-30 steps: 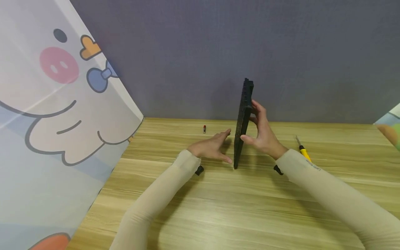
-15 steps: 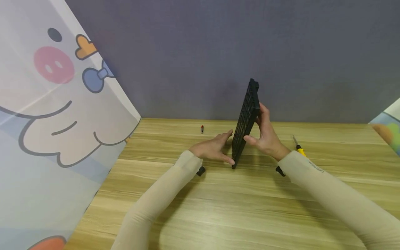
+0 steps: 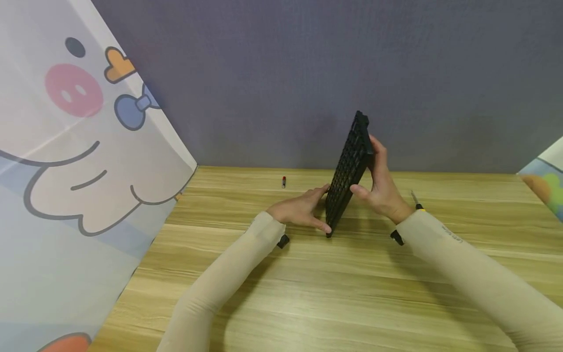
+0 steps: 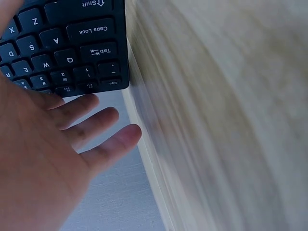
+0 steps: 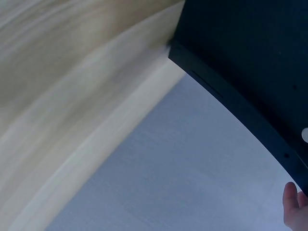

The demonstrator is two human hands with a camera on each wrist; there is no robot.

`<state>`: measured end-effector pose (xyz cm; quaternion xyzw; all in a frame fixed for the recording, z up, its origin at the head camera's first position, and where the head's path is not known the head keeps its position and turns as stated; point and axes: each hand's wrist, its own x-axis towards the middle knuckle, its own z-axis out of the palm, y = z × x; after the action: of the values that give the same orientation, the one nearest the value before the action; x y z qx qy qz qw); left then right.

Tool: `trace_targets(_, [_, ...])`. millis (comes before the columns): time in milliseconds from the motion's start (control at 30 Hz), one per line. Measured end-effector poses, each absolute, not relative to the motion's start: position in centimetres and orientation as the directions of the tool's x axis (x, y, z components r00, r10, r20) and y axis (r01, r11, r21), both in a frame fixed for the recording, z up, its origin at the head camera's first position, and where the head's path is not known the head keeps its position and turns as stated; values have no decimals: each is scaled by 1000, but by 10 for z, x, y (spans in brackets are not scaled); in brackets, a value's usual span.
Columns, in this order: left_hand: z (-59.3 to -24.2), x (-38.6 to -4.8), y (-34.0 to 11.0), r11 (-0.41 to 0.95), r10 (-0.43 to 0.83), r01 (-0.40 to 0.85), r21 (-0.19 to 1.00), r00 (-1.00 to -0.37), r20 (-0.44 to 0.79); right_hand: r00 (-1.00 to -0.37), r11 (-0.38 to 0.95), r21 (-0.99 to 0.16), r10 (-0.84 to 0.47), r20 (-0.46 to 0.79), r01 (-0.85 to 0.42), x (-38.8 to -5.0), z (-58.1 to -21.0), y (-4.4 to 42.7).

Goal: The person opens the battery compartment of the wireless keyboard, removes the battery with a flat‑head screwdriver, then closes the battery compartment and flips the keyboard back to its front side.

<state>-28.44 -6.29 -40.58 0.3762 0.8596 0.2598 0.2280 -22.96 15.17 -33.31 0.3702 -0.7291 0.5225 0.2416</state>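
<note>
A black keyboard (image 3: pixel 347 171) stands steeply tilted on its left end on the wooden table, leaning to the right with its keys facing left. My right hand (image 3: pixel 381 188) grips it partway up, thumb on the near edge and fingers round the back and far edge. In the right wrist view the dark underside of the keyboard (image 5: pixel 245 62) shows, with fingertips (image 5: pixel 290 202) at its edge. My left hand (image 3: pixel 299 208) spans the lower end with thumb and fingers stretched, the thumb touching the near corner. The left wrist view shows its straight fingers (image 4: pixel 108 147) beside the Esc corner.
A small red-topped item (image 3: pixel 284 182) lies on the table (image 3: pixel 281 293) towards the back. A screwdriver (image 3: pixel 415 199) lies right of the right hand, its handle mostly hidden by the sleeve. A grey partition (image 3: pixel 264 98) rises behind; a cartoon-printed panel (image 3: pixel 53 195) borders the left.
The keyboard's upper end has tipped to the right with my right hand, turning more of its keys into view. My left hand has stayed almost still at the lower end.
</note>
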Motion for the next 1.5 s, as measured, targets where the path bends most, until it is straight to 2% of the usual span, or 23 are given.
trace_targets(400, [-405,-284,-59,586,765,526,616,-609,-208,-612,196,-580,-249,750,-791,-247,-336,175])
trace_targets(833, [-405,-283,-59,622,751,539,568,-617,-236,-647,222,-607,-263,716,-763,-246,-322,190])
trace_targets(1067, [-403,-283,-57,623,752,542,565,-614,-241,-613,194,-582,-271,742,-790,-247,-317,194])
trace_targets(1267, [-401,-284,-57,618,759,553,559,-606,-240,-570,195,-535,-284,771,-822,-228,-298,180])
trace_targets(1500, [-402,-284,-60,615,761,560,554,-604,-234,-589,233,-541,-323,741,-808,-223,-296,183])
